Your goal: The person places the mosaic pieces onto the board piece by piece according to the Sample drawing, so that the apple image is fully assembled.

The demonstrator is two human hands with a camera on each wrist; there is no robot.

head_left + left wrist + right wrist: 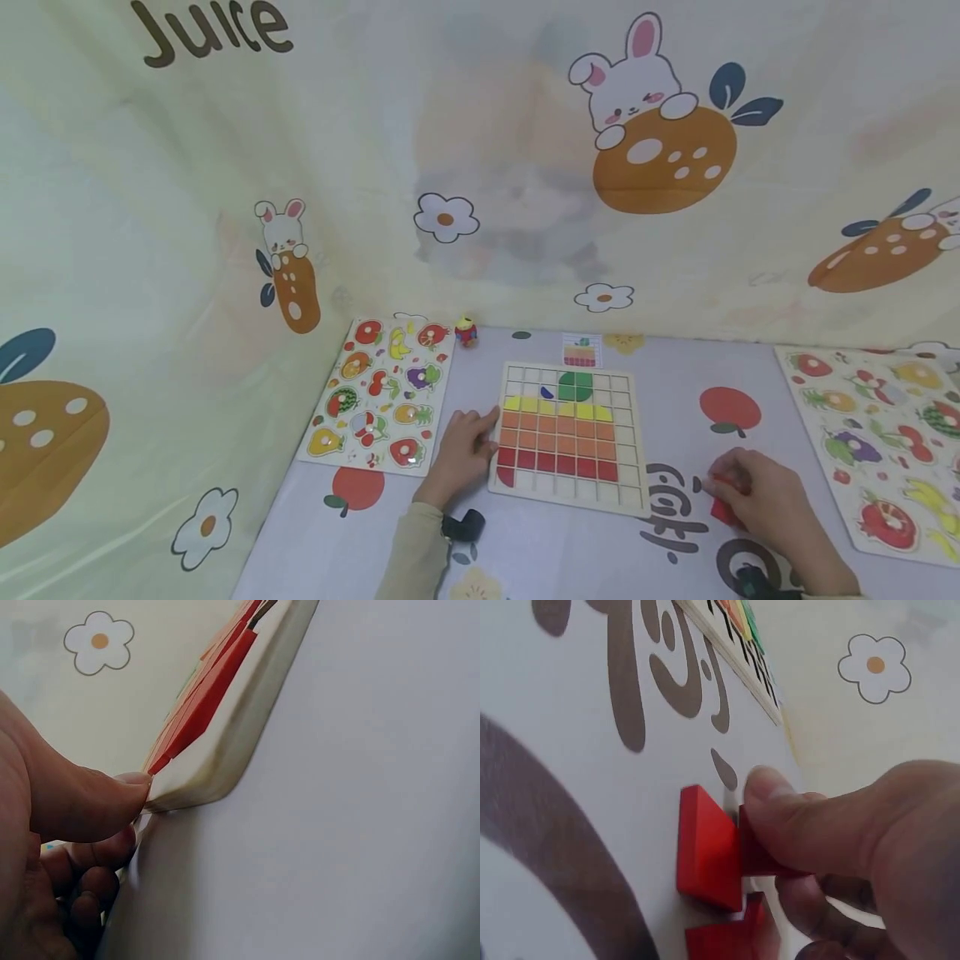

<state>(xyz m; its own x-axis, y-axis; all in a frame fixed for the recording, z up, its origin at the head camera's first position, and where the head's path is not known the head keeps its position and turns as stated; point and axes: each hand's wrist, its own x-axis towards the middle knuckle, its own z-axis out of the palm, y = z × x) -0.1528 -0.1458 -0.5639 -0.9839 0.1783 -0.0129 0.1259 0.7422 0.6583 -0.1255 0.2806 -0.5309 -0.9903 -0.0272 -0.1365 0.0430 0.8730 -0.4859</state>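
The right hand (765, 500) covers most of the red tiles (709, 847) in the head view. The fruit puzzle (885, 442) runs off the right edge.

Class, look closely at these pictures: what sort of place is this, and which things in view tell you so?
Probably a child's play corner at home or in a nursery: a rabbit-and-carrot cartoon cloth covers the wall and table, fruit peg puzzles lie around, and two hands work a colour-tile grid board.

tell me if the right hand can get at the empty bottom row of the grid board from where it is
Probably yes: the right hand, pinching a red tile, lies just right of the grid board, with only bare cloth between.
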